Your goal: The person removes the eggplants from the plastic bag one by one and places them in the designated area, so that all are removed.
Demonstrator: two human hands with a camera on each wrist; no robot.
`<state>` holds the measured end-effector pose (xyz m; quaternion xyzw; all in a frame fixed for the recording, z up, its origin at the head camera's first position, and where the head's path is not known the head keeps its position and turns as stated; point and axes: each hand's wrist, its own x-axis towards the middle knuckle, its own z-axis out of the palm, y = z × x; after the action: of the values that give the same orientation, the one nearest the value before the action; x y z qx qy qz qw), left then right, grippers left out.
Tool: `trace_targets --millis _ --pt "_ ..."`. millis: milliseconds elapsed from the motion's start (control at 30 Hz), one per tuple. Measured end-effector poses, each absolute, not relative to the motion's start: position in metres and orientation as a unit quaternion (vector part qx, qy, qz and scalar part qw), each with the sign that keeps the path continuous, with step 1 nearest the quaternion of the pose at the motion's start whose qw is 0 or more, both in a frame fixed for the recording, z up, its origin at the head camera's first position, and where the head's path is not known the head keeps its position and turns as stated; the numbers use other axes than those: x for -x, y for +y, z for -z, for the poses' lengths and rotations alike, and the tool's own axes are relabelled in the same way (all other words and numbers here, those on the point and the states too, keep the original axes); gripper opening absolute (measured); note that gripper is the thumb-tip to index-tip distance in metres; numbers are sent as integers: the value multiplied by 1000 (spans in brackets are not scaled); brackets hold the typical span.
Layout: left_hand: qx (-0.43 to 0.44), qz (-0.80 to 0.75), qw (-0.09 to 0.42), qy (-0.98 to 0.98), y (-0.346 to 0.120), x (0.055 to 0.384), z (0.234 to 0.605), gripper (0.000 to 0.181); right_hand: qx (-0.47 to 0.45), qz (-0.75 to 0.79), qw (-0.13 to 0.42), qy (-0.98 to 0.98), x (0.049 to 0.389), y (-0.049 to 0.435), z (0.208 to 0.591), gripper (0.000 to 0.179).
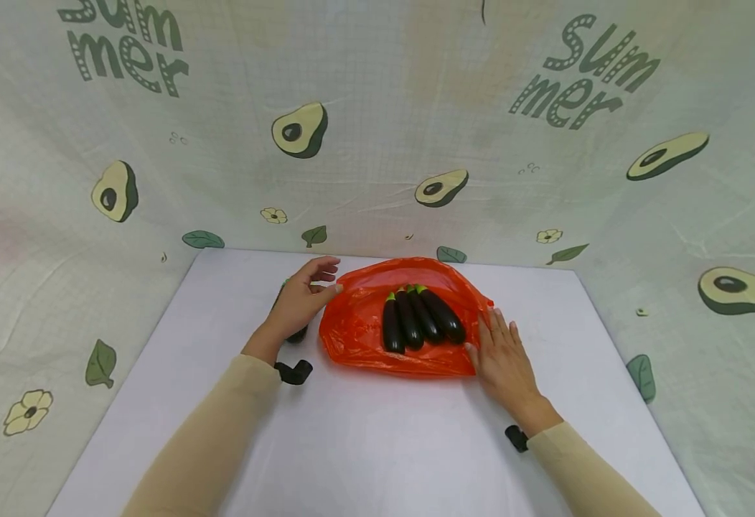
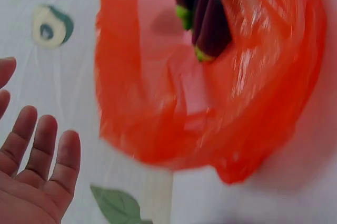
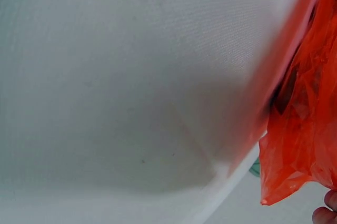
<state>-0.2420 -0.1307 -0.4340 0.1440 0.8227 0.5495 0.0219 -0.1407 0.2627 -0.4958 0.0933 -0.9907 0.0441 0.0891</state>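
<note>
A red plastic bag [image 1: 358, 337] lies on the white table with its mouth spread wide. Several dark eggplants [image 1: 411, 319] with green caps sit side by side in it; two of their caps show in the left wrist view. My left hand [image 1: 306, 298] hovers at the bag's upper left edge, fingers loosely bent and holding nothing. Beneath that hand, another eggplant [image 1: 298, 335] lies on the table, mostly hidden by it. Against the bag's right side rests my right hand [image 1: 505, 359], fingers extended. Only its fingertips [image 3: 325, 216] show in the right wrist view, beside the red plastic.
Around the bag stretches the white table [image 1: 377, 445]. Behind it hangs a pale cloth [image 1: 364, 64] printed with avocados, leaves and lettering, which also borders the table on both sides. A dark strap piece [image 1: 295, 373] sits at my left wrist.
</note>
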Motion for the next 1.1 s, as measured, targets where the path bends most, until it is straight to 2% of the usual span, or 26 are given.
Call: trace_targets --millis 467,733,1100 --pt "-223 -527 53 818 -69 241 445 48 -103 -42 110 -988 140 265 499 71" --pt "-216 -544 96 805 -46 246 457 53 -100 -46 101 -989 140 265 497 72" --pt "-173 -501 125 839 -32 253 477 59 -91 -46 94 -990 139 264 497 73"
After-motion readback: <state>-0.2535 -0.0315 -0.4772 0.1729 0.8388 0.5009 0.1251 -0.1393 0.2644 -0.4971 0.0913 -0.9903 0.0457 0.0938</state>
